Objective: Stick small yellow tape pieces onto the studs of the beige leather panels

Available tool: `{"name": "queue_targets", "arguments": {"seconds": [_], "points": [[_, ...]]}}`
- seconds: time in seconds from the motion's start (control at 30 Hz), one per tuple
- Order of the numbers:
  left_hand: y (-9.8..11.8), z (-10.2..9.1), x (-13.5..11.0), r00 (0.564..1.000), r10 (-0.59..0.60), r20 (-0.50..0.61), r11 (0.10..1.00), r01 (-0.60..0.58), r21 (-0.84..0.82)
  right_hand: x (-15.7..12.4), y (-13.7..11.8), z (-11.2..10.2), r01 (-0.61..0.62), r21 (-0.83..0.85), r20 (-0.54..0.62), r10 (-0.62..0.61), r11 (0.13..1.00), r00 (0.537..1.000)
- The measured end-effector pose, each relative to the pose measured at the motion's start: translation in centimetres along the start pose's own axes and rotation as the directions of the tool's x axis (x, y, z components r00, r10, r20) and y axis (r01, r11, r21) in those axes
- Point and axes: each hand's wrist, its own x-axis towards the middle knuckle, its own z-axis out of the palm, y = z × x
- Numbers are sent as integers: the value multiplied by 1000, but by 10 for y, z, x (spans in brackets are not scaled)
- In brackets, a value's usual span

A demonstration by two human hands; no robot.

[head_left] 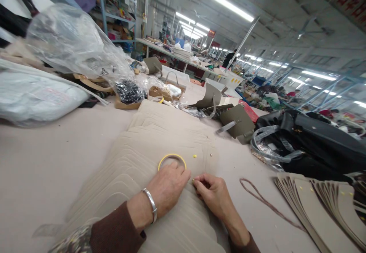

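A long fanned stack of beige leather pieces [160, 138] lies on the table in front of me. My left hand [167, 186], with a silver bangle on the wrist, rests on the stack with its fingers curled over a yellow tape roll [171, 157]. My right hand [210, 192] sits beside it, fingertips pinched together at a tiny spot on the top piece, touching the left thumb. What the pinch holds is too small to make out. A small yellow scrap [195, 156] and a metal stud [211, 154] lie on the stack just beyond.
A second fan of beige pieces [320, 203] lies at right, with a brown cord [257, 195] beside it. Black bags [311, 142] sit behind. Clear plastic bags [71, 43], a white sack [37, 92], cardboard boxes and olive leather parts [234, 121] crowd the far table.
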Motion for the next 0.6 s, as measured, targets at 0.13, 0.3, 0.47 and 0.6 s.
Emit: {"name": "queue_targets", "arguments": {"seconds": [0.13, 0.3, 0.47, 0.6], "points": [[0, 1, 0, 1000, 15, -4, 1000, -15, -4, -2, -2, 4, 148, -144, -35, -155, 978, 987], [0, 3, 1, 1000, -12, -1, 1000, 12, 2, -2, -1, 14, 173, -214, -76, -193, 961, 978], [1, -1, 0, 1000, -24, 7, 1000, 24, 0, 0, 5, 9, -14, -47, -124, 8, 999, 992], [2, -4, 0, 1000, -24, 7, 1000, 24, -12, -4, 15, -2, -59, 169, -85, 74, 984, 994]]}}
